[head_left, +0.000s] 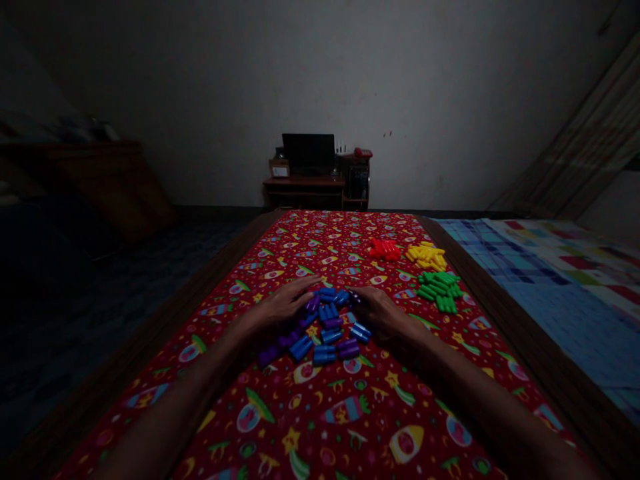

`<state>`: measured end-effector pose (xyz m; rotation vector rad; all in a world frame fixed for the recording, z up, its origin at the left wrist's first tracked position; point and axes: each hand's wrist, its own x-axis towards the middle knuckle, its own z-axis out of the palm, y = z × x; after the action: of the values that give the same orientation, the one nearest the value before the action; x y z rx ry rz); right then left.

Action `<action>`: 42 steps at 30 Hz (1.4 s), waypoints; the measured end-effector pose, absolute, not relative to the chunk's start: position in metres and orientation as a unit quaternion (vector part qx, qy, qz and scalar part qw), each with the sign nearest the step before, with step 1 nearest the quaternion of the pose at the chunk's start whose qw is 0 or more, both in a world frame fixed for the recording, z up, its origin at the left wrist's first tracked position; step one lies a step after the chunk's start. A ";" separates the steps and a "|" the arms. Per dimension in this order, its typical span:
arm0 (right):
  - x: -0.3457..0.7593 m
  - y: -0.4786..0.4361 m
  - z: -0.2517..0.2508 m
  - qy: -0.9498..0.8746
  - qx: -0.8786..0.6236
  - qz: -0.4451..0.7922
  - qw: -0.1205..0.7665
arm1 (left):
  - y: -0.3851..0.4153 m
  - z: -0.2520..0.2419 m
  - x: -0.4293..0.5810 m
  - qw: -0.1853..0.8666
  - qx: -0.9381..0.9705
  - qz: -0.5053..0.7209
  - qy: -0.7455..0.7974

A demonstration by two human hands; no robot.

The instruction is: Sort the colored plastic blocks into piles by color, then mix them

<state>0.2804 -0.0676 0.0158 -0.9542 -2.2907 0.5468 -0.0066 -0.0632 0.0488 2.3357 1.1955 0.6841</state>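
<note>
A loose pile of blue plastic toy pieces (325,354) and purple plastic toy pieces (348,349), shaped like short joined tubes, lies on a red patterned cloth (345,433). My left hand (286,301) rests along the pile's left side, its fingers stretched forward and nothing seen in them. On the opposite side, my right hand (379,308) curves around the pile with fingers apart; its fingertips are beside a dark purple piece, and dim light partly hides them. Several purple pieces lie in shadow near my left wrist.
Separate heaps of red pieces (385,250), yellow pieces (427,256) and green pieces (440,290) sit farther right on the cloth. Beyond it stands a low desk (305,181) with a monitor (309,152). A bed with blue checked bedding (500,267) is at right, a wooden cabinet (100,180) at left.
</note>
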 end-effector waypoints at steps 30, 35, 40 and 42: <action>0.337 -0.051 0.018 -0.834 -0.451 0.044 0.315 | -0.079 -0.004 -0.056 0.115 0.768 0.337 0.532; 0.322 -0.082 0.000 -0.885 -0.400 0.008 0.239 | -0.080 -0.003 -0.055 0.113 0.769 0.337 0.531; 0.311 -0.078 -0.011 -0.883 -0.406 0.008 0.235 | -0.078 -0.006 -0.056 0.112 0.773 0.335 0.527; 0.314 -0.064 -0.008 -0.868 -0.432 0.003 0.246 | -0.077 -0.006 -0.057 0.111 0.773 0.333 0.528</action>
<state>0.3139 -0.0641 -0.0085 -1.1798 -2.3670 0.0071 -0.0572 -0.0774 -0.0065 2.2703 1.5509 0.9790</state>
